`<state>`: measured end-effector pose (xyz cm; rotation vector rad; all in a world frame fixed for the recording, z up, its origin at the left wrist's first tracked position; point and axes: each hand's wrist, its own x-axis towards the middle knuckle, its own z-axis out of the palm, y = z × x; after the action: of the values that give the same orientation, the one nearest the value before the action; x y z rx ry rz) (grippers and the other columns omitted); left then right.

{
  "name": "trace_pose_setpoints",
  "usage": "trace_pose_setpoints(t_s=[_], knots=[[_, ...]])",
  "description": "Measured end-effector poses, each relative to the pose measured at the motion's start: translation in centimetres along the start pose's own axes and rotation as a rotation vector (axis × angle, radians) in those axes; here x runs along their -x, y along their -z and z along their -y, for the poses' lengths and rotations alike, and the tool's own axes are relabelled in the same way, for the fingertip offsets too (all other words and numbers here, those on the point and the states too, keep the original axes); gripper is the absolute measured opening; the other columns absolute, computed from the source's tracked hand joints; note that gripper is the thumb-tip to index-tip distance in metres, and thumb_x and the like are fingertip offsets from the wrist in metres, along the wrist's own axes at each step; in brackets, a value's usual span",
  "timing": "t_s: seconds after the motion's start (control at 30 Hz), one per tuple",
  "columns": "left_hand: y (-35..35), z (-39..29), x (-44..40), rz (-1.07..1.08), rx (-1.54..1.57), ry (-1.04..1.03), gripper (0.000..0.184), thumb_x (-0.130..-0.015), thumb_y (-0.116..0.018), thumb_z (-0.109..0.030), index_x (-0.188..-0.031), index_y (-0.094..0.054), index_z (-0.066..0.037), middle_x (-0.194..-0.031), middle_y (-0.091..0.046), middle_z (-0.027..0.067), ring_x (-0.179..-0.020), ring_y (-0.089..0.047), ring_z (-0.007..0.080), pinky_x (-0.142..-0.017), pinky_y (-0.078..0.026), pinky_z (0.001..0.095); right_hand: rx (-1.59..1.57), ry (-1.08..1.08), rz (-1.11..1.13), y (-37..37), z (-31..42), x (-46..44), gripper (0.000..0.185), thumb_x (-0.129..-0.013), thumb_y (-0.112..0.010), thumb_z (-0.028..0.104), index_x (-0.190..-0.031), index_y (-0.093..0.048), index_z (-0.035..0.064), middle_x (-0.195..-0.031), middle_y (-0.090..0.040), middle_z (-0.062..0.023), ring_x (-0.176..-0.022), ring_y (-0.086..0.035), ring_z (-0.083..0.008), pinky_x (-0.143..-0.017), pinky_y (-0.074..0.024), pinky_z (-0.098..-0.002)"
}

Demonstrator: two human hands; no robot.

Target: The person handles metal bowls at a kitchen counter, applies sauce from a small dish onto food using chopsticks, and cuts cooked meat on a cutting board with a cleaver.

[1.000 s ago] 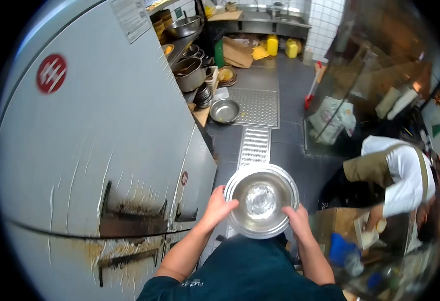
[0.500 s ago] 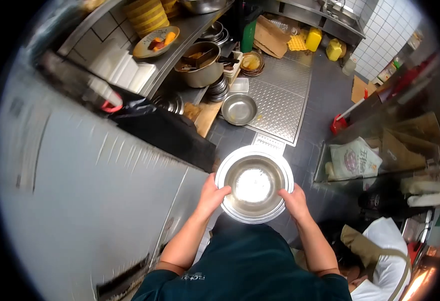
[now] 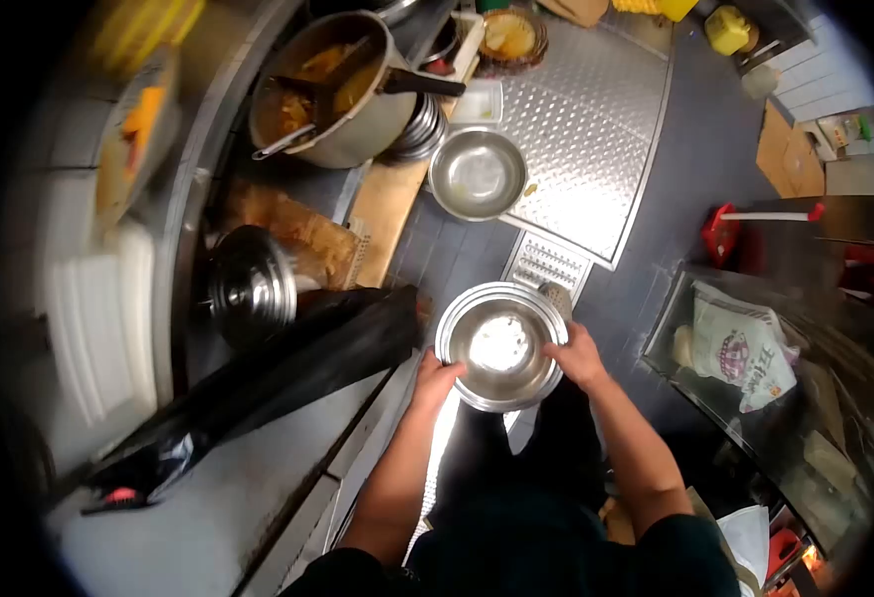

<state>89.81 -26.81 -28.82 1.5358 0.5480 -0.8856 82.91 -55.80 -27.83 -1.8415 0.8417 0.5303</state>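
Between my two hands I hold a round steel basin [image 3: 501, 348]; its rim shows several rings, like nested basins. My left hand [image 3: 435, 383] is closed on the left edge, thumb over the rim. On the opposite edge my right hand [image 3: 578, 356] grips the same way. The basin is in front of my body, above the floor, and its shiny inside shows no contents. A second steel basin [image 3: 478, 173] lies beyond it, at the edge of the textured metal plate [image 3: 596, 109].
To the left, a large pot [image 3: 327, 90] with food and utensils stands by a lower shelf with a metal lid [image 3: 253, 284]. A black-wrapped edge [image 3: 327, 348] juts in nearby. At right are a red dustpan [image 3: 721, 234] and a white bag [image 3: 740, 348]. Another person's white clothing shows lower right.
My view has tilted down and moved forward; the pot, shelf and floor basin appear larger and nearer. Both hands keep their hold on the basin.
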Motion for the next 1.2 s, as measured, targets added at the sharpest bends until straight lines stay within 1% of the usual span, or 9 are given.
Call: trace_pose_setpoints(t_s=[0.3,0.5,0.6,0.63,0.83,0.9,1.03,1.1,1.2], knots=[[-1.4,12.7,-20.4,-0.062,-0.02,0.417,0.05,-0.065,-0.071,-0.008,-0.115,-0.065,-0.008,-0.093,-0.068,0.0016,-0.078,-0.059,0.0148,-0.066,-0.042,0.0275,0.142,-0.091,0.243,-10.2,-14.6,-23.9,0.059,-0.071,-0.08,0.035,-0.104,-0.068,-0.0134,-0.099,-0.071,-0.0327,-0.098,-0.071,-0.0417,-0.084,-0.0567,-0.0434],[0.4,20.6,-34.0,-0.027,-0.249,0.653,0.044,-0.07,-0.074,-0.017,-0.112,-0.066,-0.006,-0.108,-0.068,0.01,-0.096,-0.059,0.0226,-0.082,-0.045,0.0376,0.087,-0.341,0.421,-16.3,-22.1,-34.2,0.05,-0.074,-0.08,0.03,-0.104,-0.071,-0.0094,-0.094,-0.073,-0.0261,-0.09,-0.073,-0.0326,-0.081,-0.058,-0.0406],[2.1,22.0,-40.4,-0.033,-0.372,0.672,0.047,-0.073,-0.075,-0.017,-0.116,-0.066,-0.001,-0.115,-0.067,0.0147,-0.109,-0.06,0.0264,-0.094,-0.046,0.0416,0.063,-0.4,0.502,-19.4,-23.7,-39.5,0.05,-0.074,-0.077,0.03,-0.106,-0.074,-0.008,-0.1,-0.074,-0.024,-0.092,-0.072,-0.03,-0.084,-0.0574,-0.0389],[3.1,23.3,-42.4,-0.118,-0.375,0.609,0.045,-0.07,-0.074,-0.01,-0.112,-0.067,0.004,-0.097,-0.071,0.0161,-0.084,-0.067,0.0272,-0.074,-0.053,0.0385,0.089,-0.394,0.532,-20.3,-23.8,-41.2,0.049,-0.075,-0.076,0.029,-0.107,-0.074,-0.0072,-0.101,-0.074,-0.0235,-0.093,-0.072,-0.0295,-0.084,-0.0574,-0.0382],[7.1,21.7,-51.4,-0.247,-0.442,0.297,0.08,-0.082,-0.077,-0.014,-0.148,-0.037,0.007,-0.134,-0.06,0.0218,-0.119,-0.06,0.0315,-0.102,-0.046,0.0422,-0.134,-0.426,0.523,-24.9,-19.6,-48.0,0.077,-0.081,-0.08,0.023,-0.146,-0.046,-0.0023,-0.132,-0.062,-0.0166,-0.119,-0.059,-0.0265,-0.109,-0.044,-0.0366],[8.0,22.8,-51.1,-0.357,-0.632,0.154,0.084,-0.083,-0.079,-0.021,-0.15,-0.035,0.005,-0.139,-0.057,0.0221,-0.125,-0.057,0.0332,-0.106,-0.045,0.0426,-0.447,-0.182,0.327,-27.9,-23.1,-49.1,0.075,-0.085,-0.081,0.022,-0.144,-0.045,-0.0046,-0.137,-0.058,-0.0241,-0.118,-0.062,-0.0288,-0.098,-0.0535,-0.0348],[7.9,27.6,-45.5,-0.476,-0.816,-0.133,0.094,-0.082,-0.083,-0.032,-0.153,-0.032,0.002,-0.143,-0.055,0.022,-0.133,-0.053,0.0337,-0.111,-0.042,0.0426,0.356,0.055,0.18,-22.4,-23.7,-43.9,0.072,-0.086,-0.075,0.021,-0.147,-0.042,0.0003,-0.142,-0.051,-0.0243,-0.126,-0.056,-0.0398,-0.105,-0.0491,-0.0433],[6.2,28.2,-39.3,-0.3,-0.83,0.195,0.097,-0.084,-0.081,-0.038,-0.154,-0.028,0.003,-0.143,-0.054,0.0252,-0.133,-0.053,0.0335,-0.111,-0.042,0.043,0.416,0.164,0.071,-19.2,-27.8,-40.4,0.052,-0.089,-0.07,0.023,-0.133,-0.056,-0.0009,-0.126,-0.061,-0.026,-0.117,-0.06,-0.0446,-0.102,-0.0493,-0.0465],[4.1,29.7,-27.4,-0.096,-0.947,0.137,0.09,-0.086,-0.08,-0.026,-0.152,-0.03,0.007,-0.141,-0.051,0.0325,-0.131,-0.053,0.0412,-0.107,-0.046,0.0444,0.472,0.032,0.108,-10.7,-30.3,-33.0,0.024,-0.09,-0.065,0.024,-0.098,-0.064,0.0006,-0.102,-0.064,-0.0256,-0.102,-0.06,-0.0445,-0.085,-0.0494,-0.0507]])
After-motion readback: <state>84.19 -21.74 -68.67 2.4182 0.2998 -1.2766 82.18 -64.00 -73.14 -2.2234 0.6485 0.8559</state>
